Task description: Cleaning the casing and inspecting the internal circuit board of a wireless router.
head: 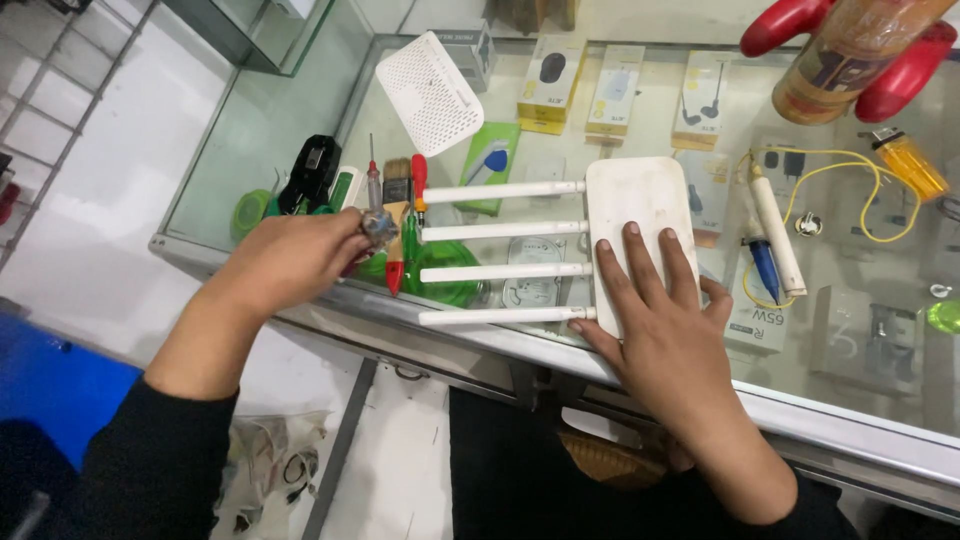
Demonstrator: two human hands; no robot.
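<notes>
Glass forms the top of a shop display counter [300, 110] that fills most of the frame, with a white tiled floor at the left. Inside the case, under the glass, lie small yellow and white retail boxes [552, 85] in the upper middle, more packets at the right, and a green packet [490, 160]; their contents are hard to make out through reflections.

On the glass at centre lies a flat white plastic router [640, 205], its four white rod antennas [500, 232] pointing toward the left of the frame. The right hand [660, 320] rests flat on the router's lower part, fingers spread and pressing down. The left hand [290, 258], at centre left, is closed in a pinch around a clear-handled screwdriver with a red cap [375, 195], beside a cluster of tools: a small brush [397, 185] and a red-handled screwdriver [419, 180].

A white perforated plastic cover [430, 90] lies at upper centre. At the right lie a white soldering iron with a yellow cord [778, 230] and a yellow lighter [910, 165]. An orange bottle with red grips [850, 50] is cut off by the top edge.
</notes>
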